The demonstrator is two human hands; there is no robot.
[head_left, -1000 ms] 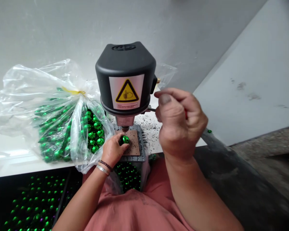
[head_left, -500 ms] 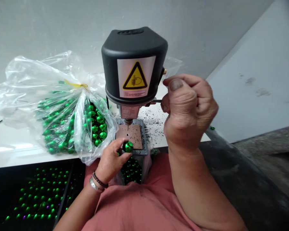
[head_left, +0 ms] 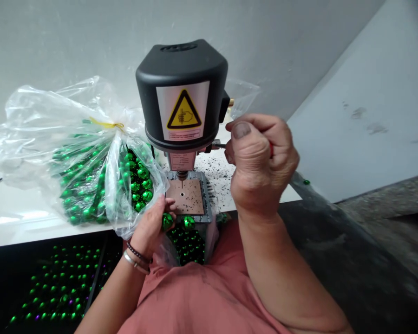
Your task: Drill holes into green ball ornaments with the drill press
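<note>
My left hand [head_left: 152,225] is beside the front left of the drill press base, its fingers curled about a shiny green ball [head_left: 166,222]. A second green ball [head_left: 188,223] is just right of it, apart from my fingers, at the base's front edge and above the open bag of green balls [head_left: 187,246] between my legs. My right hand [head_left: 261,160] is closed round the lever [head_left: 220,145] of the black drill press [head_left: 181,93]; a bit of red shows between the fingers. The thin drill bit [head_left: 181,184] is above a hole in the brown board [head_left: 191,204].
A tied clear plastic bag [head_left: 107,181] full of green balls stands left on the white table [head_left: 21,227]. Dark shavings [head_left: 219,171] lie right of the press. Below left, a dark container [head_left: 7,278] holds rows of green balls. One ball [head_left: 306,182] lies far right.
My left hand has drawn back left from the board. The ball it pinched at the fingertips is now apart from it, and another ball shows in the hand. My right hand stays on the lever.
</note>
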